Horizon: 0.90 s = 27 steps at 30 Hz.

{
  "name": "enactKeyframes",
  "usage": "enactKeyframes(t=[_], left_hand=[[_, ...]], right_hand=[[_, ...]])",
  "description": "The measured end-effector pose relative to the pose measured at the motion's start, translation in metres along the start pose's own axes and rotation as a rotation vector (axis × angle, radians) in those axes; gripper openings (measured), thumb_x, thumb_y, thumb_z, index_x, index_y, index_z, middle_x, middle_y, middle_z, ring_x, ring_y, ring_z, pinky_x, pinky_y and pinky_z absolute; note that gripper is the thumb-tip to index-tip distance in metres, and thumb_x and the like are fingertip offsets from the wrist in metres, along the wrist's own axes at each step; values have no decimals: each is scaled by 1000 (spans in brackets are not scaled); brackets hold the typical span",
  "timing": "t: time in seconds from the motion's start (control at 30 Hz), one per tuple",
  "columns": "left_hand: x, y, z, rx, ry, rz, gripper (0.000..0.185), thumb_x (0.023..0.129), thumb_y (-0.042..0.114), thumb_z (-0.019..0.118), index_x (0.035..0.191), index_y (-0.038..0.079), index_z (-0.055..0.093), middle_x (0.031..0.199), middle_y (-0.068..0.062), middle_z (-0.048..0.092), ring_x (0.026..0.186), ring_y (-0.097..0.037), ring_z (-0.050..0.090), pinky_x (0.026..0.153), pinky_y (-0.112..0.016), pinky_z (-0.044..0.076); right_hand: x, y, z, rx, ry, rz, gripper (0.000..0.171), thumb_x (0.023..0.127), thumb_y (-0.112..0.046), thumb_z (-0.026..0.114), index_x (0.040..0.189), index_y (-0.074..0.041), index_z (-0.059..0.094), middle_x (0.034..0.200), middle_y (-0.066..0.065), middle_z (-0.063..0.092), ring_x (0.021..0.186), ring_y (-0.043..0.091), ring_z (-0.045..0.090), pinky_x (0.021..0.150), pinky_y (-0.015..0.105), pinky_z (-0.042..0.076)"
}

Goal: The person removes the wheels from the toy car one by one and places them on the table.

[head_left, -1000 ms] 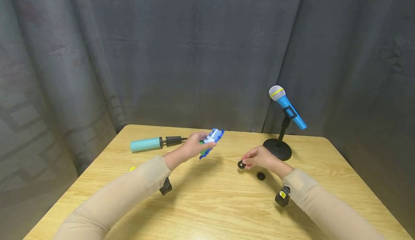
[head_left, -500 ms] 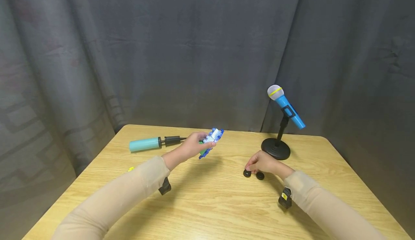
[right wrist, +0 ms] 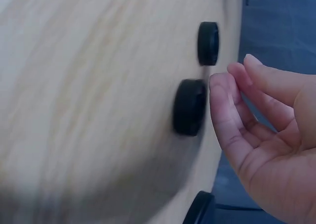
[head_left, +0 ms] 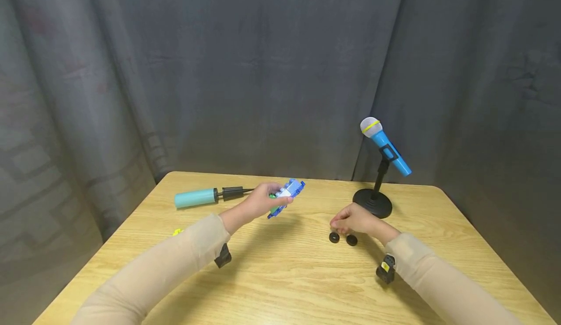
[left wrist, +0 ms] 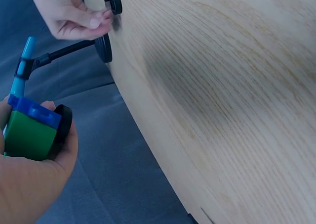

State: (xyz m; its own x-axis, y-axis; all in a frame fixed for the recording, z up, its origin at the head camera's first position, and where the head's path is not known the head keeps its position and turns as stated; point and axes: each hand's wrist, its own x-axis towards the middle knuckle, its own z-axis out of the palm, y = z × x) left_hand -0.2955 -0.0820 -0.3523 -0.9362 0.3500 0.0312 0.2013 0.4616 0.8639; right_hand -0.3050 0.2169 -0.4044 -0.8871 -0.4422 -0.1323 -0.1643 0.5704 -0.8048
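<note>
While the left hand point(head_left: 259, 201) grips the blue and green brick car point(head_left: 287, 196) up off the wooden table point(head_left: 280, 276), the right hand point(head_left: 352, 219) hangs loose and empty just above two black wheels point(head_left: 343, 238) lying flat, so they cannot roll.

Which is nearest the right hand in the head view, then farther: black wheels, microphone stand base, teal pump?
1. Black wheels, lying on the table just below the right hand, side by side.
2. Microphone stand base, behind the hand to its right.
3. Teal pump, far left.
</note>
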Motion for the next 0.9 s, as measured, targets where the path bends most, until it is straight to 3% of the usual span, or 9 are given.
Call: enactKeyframes(t=[0.1,0.3,0.57,0.7,0.9], left_hand=[[-1,-1,0,35,-42,32,44,91,32,68,123,2,61,103,-8,67,85,-16,64,74,-30,53],[-1,2,1,83,-108,93,43,94,32,64,126,4,59,100,-6,67,79,-12,61,72,-27,50],[-2,4,3,107,-161,129,47,96,28,62,132,-1,54,100,-16,68,75,-12,62,67,-26,52],[-2,5,4,151,-170,145,46,95,28,63,130,0,55,95,-7,67,75,-12,62,68,-26,52],[-2,8,4,211,-183,175,40,95,30,63,124,2,60,91,-4,68,75,-12,61,68,-26,51]], right_hand=[[0,-8,-1,34,2,-4,26,92,-16,66,104,8,69,76,9,70,68,13,61,69,28,52],[1,-30,-3,103,10,-27,38,94,-21,64,116,10,63,96,20,71,81,21,69,80,34,56],[3,-63,-4,140,16,-43,53,94,-37,62,129,3,57,116,18,67,100,27,68,97,43,49],[5,-76,-4,194,0,-74,59,94,-40,62,135,0,51,116,14,67,100,25,67,95,39,52],[8,-90,-1,289,-68,-123,52,95,-34,62,135,-2,51,105,12,70,93,26,69,86,39,55]])
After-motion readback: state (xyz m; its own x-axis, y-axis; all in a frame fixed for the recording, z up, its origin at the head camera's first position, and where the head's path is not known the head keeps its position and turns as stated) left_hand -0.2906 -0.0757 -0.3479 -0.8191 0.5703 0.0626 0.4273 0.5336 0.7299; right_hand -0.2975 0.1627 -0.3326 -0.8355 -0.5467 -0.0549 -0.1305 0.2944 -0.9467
